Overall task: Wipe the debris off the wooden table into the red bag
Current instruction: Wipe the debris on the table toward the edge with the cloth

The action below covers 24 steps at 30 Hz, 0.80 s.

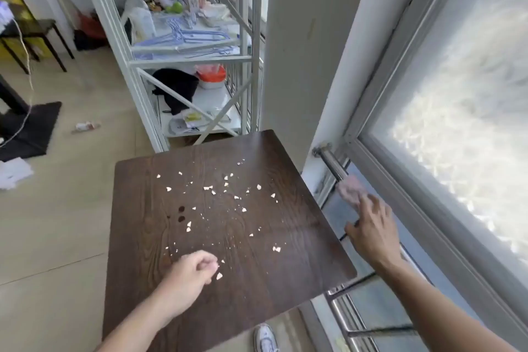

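The debris (225, 203) lies scattered as small pale chips over the middle of the wooden table (300, 251), thickest toward the far half, with a few bits near my left hand (190, 273). Two dark spots sit left of centre. I see no red bag anywhere, so I cannot say where the crumbs should go yet.

My left hand rests on the near part of the top, fingers curled loosely in; it may be pinching a chip, but I cannot tell. My right hand (371, 233) reaches past the table's right edge with fingers spread, its tips at a blurred pinkish cloth (350, 190) draped on the metal rail (331, 161) by the window (457, 123).

I judge the step is fetching that cloth. Take it fully in the palm, then sweep from the far edge toward one side.
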Each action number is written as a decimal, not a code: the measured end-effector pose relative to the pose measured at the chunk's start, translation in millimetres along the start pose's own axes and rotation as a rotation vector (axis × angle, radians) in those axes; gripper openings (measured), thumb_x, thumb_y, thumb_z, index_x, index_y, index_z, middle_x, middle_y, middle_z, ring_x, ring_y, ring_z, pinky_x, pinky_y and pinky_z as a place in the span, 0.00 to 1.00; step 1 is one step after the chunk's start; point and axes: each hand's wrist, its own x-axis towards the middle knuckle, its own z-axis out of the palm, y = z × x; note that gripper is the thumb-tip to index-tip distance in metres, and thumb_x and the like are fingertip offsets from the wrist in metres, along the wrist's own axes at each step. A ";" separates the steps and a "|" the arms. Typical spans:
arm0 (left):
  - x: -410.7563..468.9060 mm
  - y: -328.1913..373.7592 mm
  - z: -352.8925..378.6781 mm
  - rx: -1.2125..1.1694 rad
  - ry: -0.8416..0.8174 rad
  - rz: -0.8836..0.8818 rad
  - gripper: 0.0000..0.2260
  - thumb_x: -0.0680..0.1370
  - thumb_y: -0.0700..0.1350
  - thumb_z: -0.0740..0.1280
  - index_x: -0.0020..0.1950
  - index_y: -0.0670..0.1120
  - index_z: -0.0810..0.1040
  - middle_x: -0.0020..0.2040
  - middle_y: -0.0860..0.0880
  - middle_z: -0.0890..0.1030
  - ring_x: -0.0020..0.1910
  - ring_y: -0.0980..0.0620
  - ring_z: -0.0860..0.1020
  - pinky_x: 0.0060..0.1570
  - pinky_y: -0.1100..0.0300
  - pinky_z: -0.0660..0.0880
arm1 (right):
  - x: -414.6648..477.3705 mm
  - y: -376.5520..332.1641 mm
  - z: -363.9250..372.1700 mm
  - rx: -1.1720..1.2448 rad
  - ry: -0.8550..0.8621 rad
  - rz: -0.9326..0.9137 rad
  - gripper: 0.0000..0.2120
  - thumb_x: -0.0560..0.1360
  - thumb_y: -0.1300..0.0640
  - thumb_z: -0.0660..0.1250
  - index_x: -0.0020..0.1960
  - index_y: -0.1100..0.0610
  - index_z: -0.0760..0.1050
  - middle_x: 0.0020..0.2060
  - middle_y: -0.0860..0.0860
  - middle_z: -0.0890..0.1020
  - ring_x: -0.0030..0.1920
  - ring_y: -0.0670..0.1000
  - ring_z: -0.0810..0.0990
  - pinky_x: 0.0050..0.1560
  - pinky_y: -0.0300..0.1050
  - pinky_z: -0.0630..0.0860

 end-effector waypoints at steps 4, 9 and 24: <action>21.6 32.9 9.5 -0.031 -0.020 -0.009 0.06 0.78 0.47 0.66 0.51 0.52 0.82 0.47 0.48 0.85 0.46 0.52 0.84 0.50 0.53 0.80 | 33.8 9.6 -1.5 -0.129 -0.087 -0.033 0.44 0.70 0.53 0.73 0.78 0.53 0.52 0.74 0.63 0.61 0.67 0.67 0.69 0.60 0.62 0.74; 41.3 49.4 25.5 -0.011 -0.045 -0.029 0.06 0.78 0.50 0.65 0.51 0.55 0.81 0.46 0.48 0.85 0.47 0.53 0.83 0.51 0.55 0.79 | 48.2 19.0 12.4 0.014 -0.038 -0.122 0.32 0.76 0.68 0.62 0.75 0.49 0.56 0.63 0.63 0.73 0.45 0.65 0.79 0.30 0.53 0.76; 95.7 54.0 9.6 -0.211 0.092 -0.114 0.08 0.78 0.47 0.65 0.55 0.52 0.80 0.50 0.49 0.84 0.47 0.55 0.84 0.55 0.54 0.79 | 89.9 -95.8 13.9 0.815 -0.165 -0.067 0.16 0.83 0.56 0.56 0.61 0.43 0.79 0.56 0.45 0.79 0.43 0.45 0.82 0.48 0.48 0.79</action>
